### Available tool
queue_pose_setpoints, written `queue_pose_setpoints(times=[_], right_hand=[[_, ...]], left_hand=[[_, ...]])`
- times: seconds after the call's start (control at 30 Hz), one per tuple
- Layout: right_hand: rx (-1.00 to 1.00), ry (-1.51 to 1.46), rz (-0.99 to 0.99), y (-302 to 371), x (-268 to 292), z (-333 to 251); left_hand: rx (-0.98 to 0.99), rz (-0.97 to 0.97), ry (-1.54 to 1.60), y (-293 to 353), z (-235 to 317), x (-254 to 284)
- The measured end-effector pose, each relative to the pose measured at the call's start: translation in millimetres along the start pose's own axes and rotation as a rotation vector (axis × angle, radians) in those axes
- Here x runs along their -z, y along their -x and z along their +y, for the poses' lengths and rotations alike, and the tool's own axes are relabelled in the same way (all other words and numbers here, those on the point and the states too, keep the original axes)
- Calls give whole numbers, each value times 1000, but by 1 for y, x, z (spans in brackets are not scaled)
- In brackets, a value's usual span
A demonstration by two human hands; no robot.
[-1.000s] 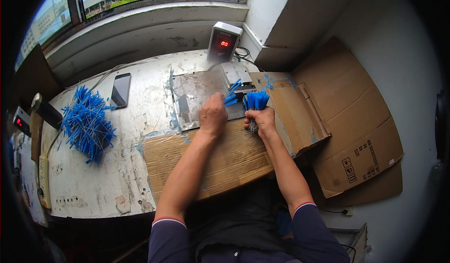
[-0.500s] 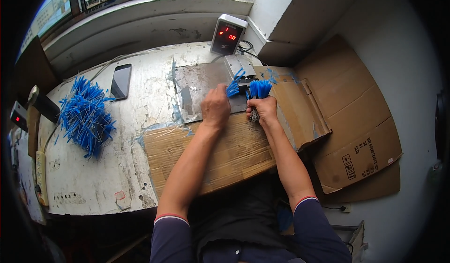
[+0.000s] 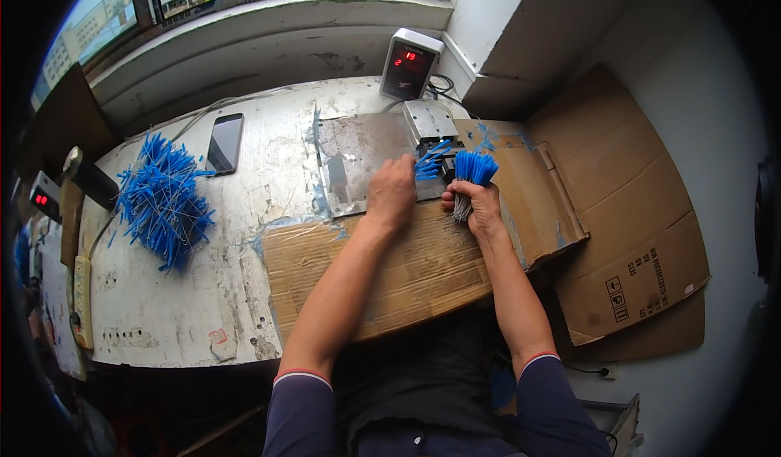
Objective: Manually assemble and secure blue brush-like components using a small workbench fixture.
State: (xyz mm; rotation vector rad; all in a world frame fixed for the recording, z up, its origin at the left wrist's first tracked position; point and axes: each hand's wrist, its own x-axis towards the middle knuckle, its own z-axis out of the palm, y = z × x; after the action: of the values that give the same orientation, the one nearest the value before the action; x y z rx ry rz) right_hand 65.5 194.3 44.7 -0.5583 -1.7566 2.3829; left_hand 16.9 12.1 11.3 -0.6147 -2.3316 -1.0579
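Observation:
My left hand [image 3: 391,190] is closed beside a small metal machine [image 3: 431,123], its fingers curled round a few thin blue wires [image 3: 431,162] that fan out toward the machine's front. To its right, my right hand [image 3: 478,203] is wrapped round a thick bundle of similar wires [image 3: 475,167]. The bundle's blue ends stick up above the fist and its grey ends poke out below. A metal plate [image 3: 358,152] lies to the left of the machine. The fingertips of my left hand are partly hidden by the hand itself.
A tangled heap of blue wires [image 3: 165,201] lies on the worn white table [image 3: 195,310], with a phone [image 3: 225,143] behind it. A red digital display [image 3: 412,64] stands behind the machine. Cardboard [image 3: 374,274] covers the front edge; an open carton [image 3: 630,229] is at right.
The whole view has shifted slightly to the right. The red digits on the display differ. Both hands keep their grips in nearly the same places by the machine.

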Motion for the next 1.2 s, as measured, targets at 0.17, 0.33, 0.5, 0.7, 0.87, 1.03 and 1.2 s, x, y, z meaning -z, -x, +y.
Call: queue_pose_setpoints(times=[0.17, 0.33, 0.5, 0.7, 0.87, 1.03, 1.2], right_hand=[[54, -19, 4, -1, 7, 6], [7, 18, -8, 5, 7, 4], [-42, 0, 7, 10, 10, -2], [-32, 195, -36, 13, 2, -3], [25, 230, 53, -8, -5, -3], [-1, 273, 78, -22, -9, -2], [-4, 292, 106, -21, -14, 0]], left_hand=[[35, -64, 18, -2, 2, -1], [1, -101, -22, -1, -1, -1], [-40, -113, -57, 0, -2, -4], [33, -79, -82, 3, -5, -7], [201, 170, 24, -3, -5, -4], [239, 110, 22, -3, -5, -3], [185, 208, 26, -3, -3, 1]])
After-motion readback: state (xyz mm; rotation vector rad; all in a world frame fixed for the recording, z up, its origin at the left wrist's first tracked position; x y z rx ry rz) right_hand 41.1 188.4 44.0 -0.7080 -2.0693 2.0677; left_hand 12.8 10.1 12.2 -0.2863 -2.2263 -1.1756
